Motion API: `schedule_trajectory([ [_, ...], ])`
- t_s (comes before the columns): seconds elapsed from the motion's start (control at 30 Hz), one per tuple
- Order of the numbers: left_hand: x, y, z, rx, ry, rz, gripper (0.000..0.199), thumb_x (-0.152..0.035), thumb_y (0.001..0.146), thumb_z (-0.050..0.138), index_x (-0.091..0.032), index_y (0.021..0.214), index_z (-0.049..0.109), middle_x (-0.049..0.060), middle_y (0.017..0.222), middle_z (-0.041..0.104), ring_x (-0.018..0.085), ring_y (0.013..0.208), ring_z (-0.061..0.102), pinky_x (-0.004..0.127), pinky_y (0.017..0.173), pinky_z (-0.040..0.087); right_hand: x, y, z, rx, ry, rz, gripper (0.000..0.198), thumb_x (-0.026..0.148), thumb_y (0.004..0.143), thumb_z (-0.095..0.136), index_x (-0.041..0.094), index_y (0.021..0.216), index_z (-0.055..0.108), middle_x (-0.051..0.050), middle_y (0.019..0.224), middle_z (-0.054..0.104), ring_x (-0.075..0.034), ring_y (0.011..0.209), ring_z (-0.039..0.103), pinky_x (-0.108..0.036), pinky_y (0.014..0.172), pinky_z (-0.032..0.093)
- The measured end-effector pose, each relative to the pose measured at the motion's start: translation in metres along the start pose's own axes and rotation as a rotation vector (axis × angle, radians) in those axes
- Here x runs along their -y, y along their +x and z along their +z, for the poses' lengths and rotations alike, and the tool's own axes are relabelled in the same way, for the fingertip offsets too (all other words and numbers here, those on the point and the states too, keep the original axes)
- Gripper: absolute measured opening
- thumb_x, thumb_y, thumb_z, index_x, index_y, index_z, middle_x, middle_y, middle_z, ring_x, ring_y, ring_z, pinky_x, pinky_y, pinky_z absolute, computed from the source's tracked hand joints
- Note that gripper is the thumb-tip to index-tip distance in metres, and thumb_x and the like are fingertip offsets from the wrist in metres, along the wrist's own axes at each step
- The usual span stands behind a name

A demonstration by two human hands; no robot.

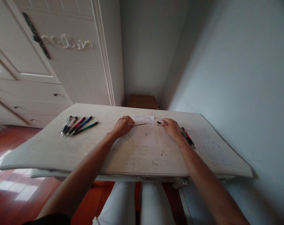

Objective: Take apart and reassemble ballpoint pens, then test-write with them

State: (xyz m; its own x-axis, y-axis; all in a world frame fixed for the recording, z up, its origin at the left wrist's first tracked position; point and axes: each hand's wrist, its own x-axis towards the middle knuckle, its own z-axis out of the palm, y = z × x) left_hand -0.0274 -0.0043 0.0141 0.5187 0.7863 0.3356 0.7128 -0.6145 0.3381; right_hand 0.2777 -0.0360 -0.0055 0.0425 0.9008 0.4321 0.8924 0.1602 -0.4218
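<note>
My left hand [125, 125] is closed over the middle of the desk, fingers pinched on a thin dark rod [141, 124] that looks like a pen refill and points right. Across a small gap, my right hand [172, 126] pinches a short black pen part [159, 122], its tip pointing left. Between and below the hands lies a sheet of white paper [144, 139] with some handwriting at its top. A tiny piece [146, 133] rests on this sheet, too small to name.
Several pens [78, 125] lie fanned out on the left of the desk [85, 156]. More pens [188, 137] lie partly behind my right forearm, beside a written-on sheet [212, 148]. A white cabinet [85, 72] stands behind left; a wall [237, 78] borders the right.
</note>
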Motion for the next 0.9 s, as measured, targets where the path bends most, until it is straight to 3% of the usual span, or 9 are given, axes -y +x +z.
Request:
schedule_trajectory([
  [0.2,-0.003,0.000,0.001,0.046,0.004,-0.016,0.018,-0.025,0.087,0.056,-0.020,0.094,0.072,0.008,0.105,0.067,0.025,0.102,0.058,0.040,0.094,0.045,0.009,0.004,-0.006,-0.155,0.110,0.018,0.019,0.027,0.086,0.056,0.018,0.089,0.073,-0.008,0.091,0.074,-0.022,0.082,0.066,-0.034,0.080,0.049],
  [0.3,-0.004,0.000,0.002,0.047,-0.006,0.001,0.017,-0.028,0.087,0.057,-0.021,0.092,0.072,0.007,0.105,0.066,0.025,0.104,0.058,0.040,0.094,0.044,0.018,0.004,-0.009,-0.201,0.139,-0.065,0.021,0.029,0.088,0.054,0.019,0.089,0.073,-0.008,0.089,0.073,-0.022,0.082,0.065,-0.035,0.081,0.048],
  [0.53,-0.006,0.000,0.003,0.039,-0.060,0.060,0.016,-0.031,0.086,0.059,-0.021,0.090,0.072,0.007,0.100,0.068,0.024,0.099,0.060,0.037,0.091,0.045,0.043,-0.008,0.004,-0.008,0.130,-0.355,0.017,0.023,0.089,0.060,0.021,0.100,0.073,-0.007,0.101,0.072,-0.023,0.098,0.062,-0.038,0.090,0.044],
  [0.7,-0.006,0.003,0.006,0.039,-0.098,0.100,0.016,-0.029,0.086,0.059,-0.022,0.088,0.073,0.006,0.098,0.069,0.022,0.098,0.061,0.035,0.091,0.046,0.051,-0.010,0.010,0.086,0.021,-0.378,0.029,0.014,0.088,0.061,0.019,0.116,0.068,-0.007,0.108,0.073,-0.024,0.103,0.060,-0.039,0.093,0.040],
  [0.9,-0.008,0.003,0.008,0.034,-0.161,0.115,0.015,-0.029,0.084,0.061,-0.024,0.085,0.075,0.005,0.099,0.070,0.022,0.101,0.061,0.035,0.094,0.045,0.059,-0.010,0.007,0.171,-0.060,-0.446,0.027,0.015,0.090,0.061,0.021,0.115,0.068,-0.007,0.102,0.074,-0.021,0.098,0.061,-0.037,0.090,0.035],
])
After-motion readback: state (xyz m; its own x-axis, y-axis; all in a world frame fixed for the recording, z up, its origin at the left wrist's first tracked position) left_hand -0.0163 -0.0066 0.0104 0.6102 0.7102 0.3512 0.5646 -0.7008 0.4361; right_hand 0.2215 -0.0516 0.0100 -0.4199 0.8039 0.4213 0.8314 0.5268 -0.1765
